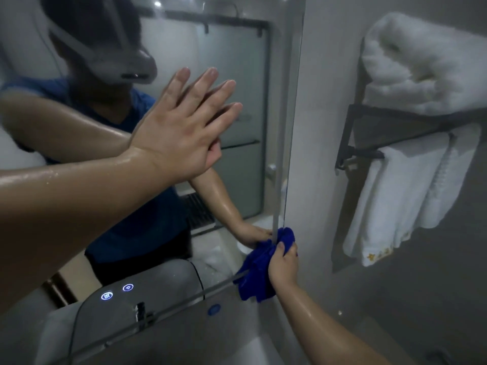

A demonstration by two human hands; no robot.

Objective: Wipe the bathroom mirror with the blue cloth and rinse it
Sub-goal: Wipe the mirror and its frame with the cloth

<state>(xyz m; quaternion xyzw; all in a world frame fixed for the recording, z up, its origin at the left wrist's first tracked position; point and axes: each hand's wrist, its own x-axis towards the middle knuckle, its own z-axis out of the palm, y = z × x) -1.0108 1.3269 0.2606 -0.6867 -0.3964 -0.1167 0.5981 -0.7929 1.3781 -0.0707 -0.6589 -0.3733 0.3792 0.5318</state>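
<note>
The left hand [176, 127] is lying flat, fingers straight, against the mirror [237, 75]. The right hand [283, 264] is gripping the bunched cloth [259, 270], pressing it at the mirror's lower right corner.

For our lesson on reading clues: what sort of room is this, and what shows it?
Most likely a bathroom, perhaps a hotel's: a large glass wall mirror, folded white towels on a dark metal wall rack, and a frosted glass shower door reflected in the mirror.
</note>
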